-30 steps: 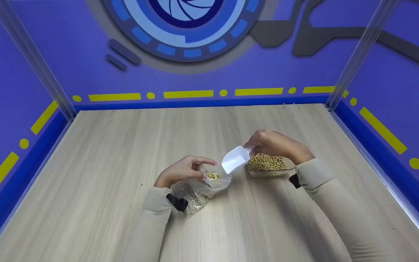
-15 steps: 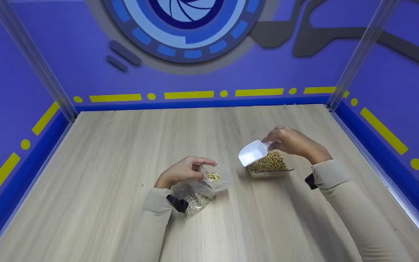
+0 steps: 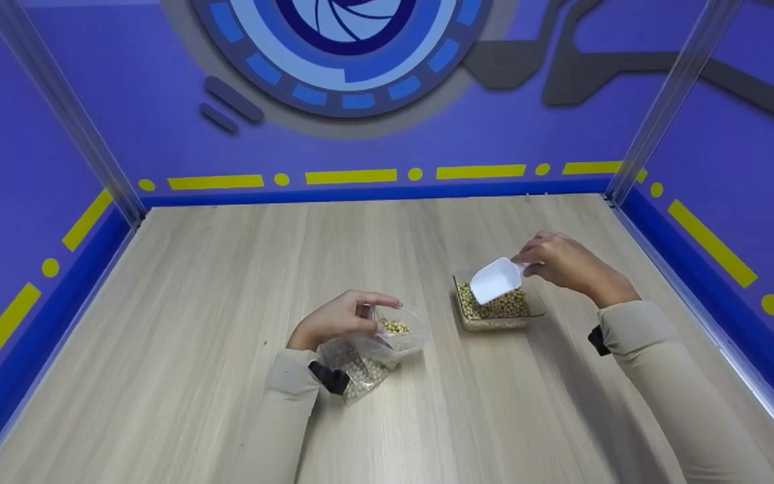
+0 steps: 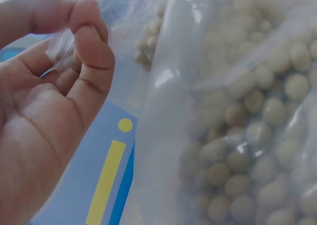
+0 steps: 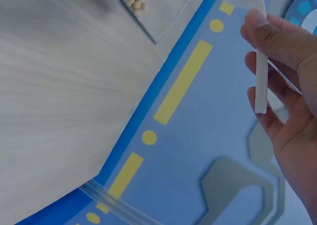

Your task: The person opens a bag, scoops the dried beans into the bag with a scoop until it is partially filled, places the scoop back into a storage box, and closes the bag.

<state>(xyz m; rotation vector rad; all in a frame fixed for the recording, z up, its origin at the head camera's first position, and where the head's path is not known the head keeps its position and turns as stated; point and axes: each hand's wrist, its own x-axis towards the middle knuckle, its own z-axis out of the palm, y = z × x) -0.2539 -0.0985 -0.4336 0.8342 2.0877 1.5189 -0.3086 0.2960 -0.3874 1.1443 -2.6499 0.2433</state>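
A clear plastic bag (image 3: 360, 370) of round, pale soybeans lies on the table with its mouth facing right. My left hand (image 3: 340, 317) pinches the bag's rim between thumb and fingers; in the left wrist view the beans (image 4: 237, 175) show through the plastic. My right hand (image 3: 572, 265) grips the handle of a white plastic scoop (image 3: 496, 281), which hangs tilted over a clear rectangular container (image 3: 501, 324) of soybeans. The right wrist view shows the scoop's handle (image 5: 261, 81) between thumb and fingers, with a corner of the container at the top.
The wood-grain table (image 3: 226, 269) is enclosed by a blue-purple back wall (image 3: 333, 151) and side walls with yellow markings. The container stands to the right of the bag, with a strip of table between them.
My right hand has carried the scoop rightward, from beside the bag's mouth to over the container. The left hand and the bag have stayed in place.
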